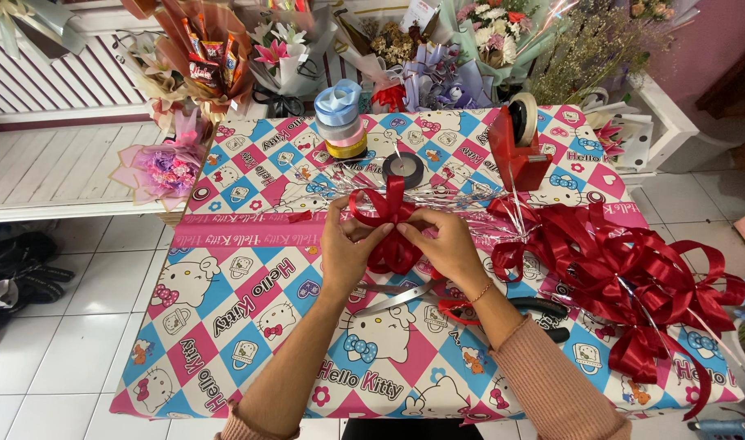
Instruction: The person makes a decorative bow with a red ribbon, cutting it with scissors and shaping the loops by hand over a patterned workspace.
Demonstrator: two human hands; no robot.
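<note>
Two bare hands meet over the middle of the table [226, 342], which is covered in a bright cartoon-cat print cloth of pink, blue and white diamonds. Left hand [345, 248] and right hand [446, 244] both have their fingers closed, pinching a red ribbon bow [386, 224] between them; the bow sits just above the table at centre, one loop standing up behind the fingers, another hanging below between the palms. Right wrist wears a thin bracelet [480, 292], and both forearms come up from the bottom edge in pink ribbed sleeves. Scissors [401, 297] lie flat on the table right under the wrists, blades pointing left, and a red-and-black handled tool [523, 308] lies just beside them under the right forearm. Dark tape roll [403, 169] sits just behind the bow. Stack of ribbon spools [340, 121], light blue on top, stands further back. Red tape dispenser [515, 147] is at back right. Pile of finished red bows [633, 277] takes up the right side of the table, well apart from the hands. Silver tinsel strands [323, 183] are spread across the table behind the hands. Wrapped flower bouquets [470, 49] line the back edge, and one purple bouquet [164, 171] lies off the left back corner.
</note>
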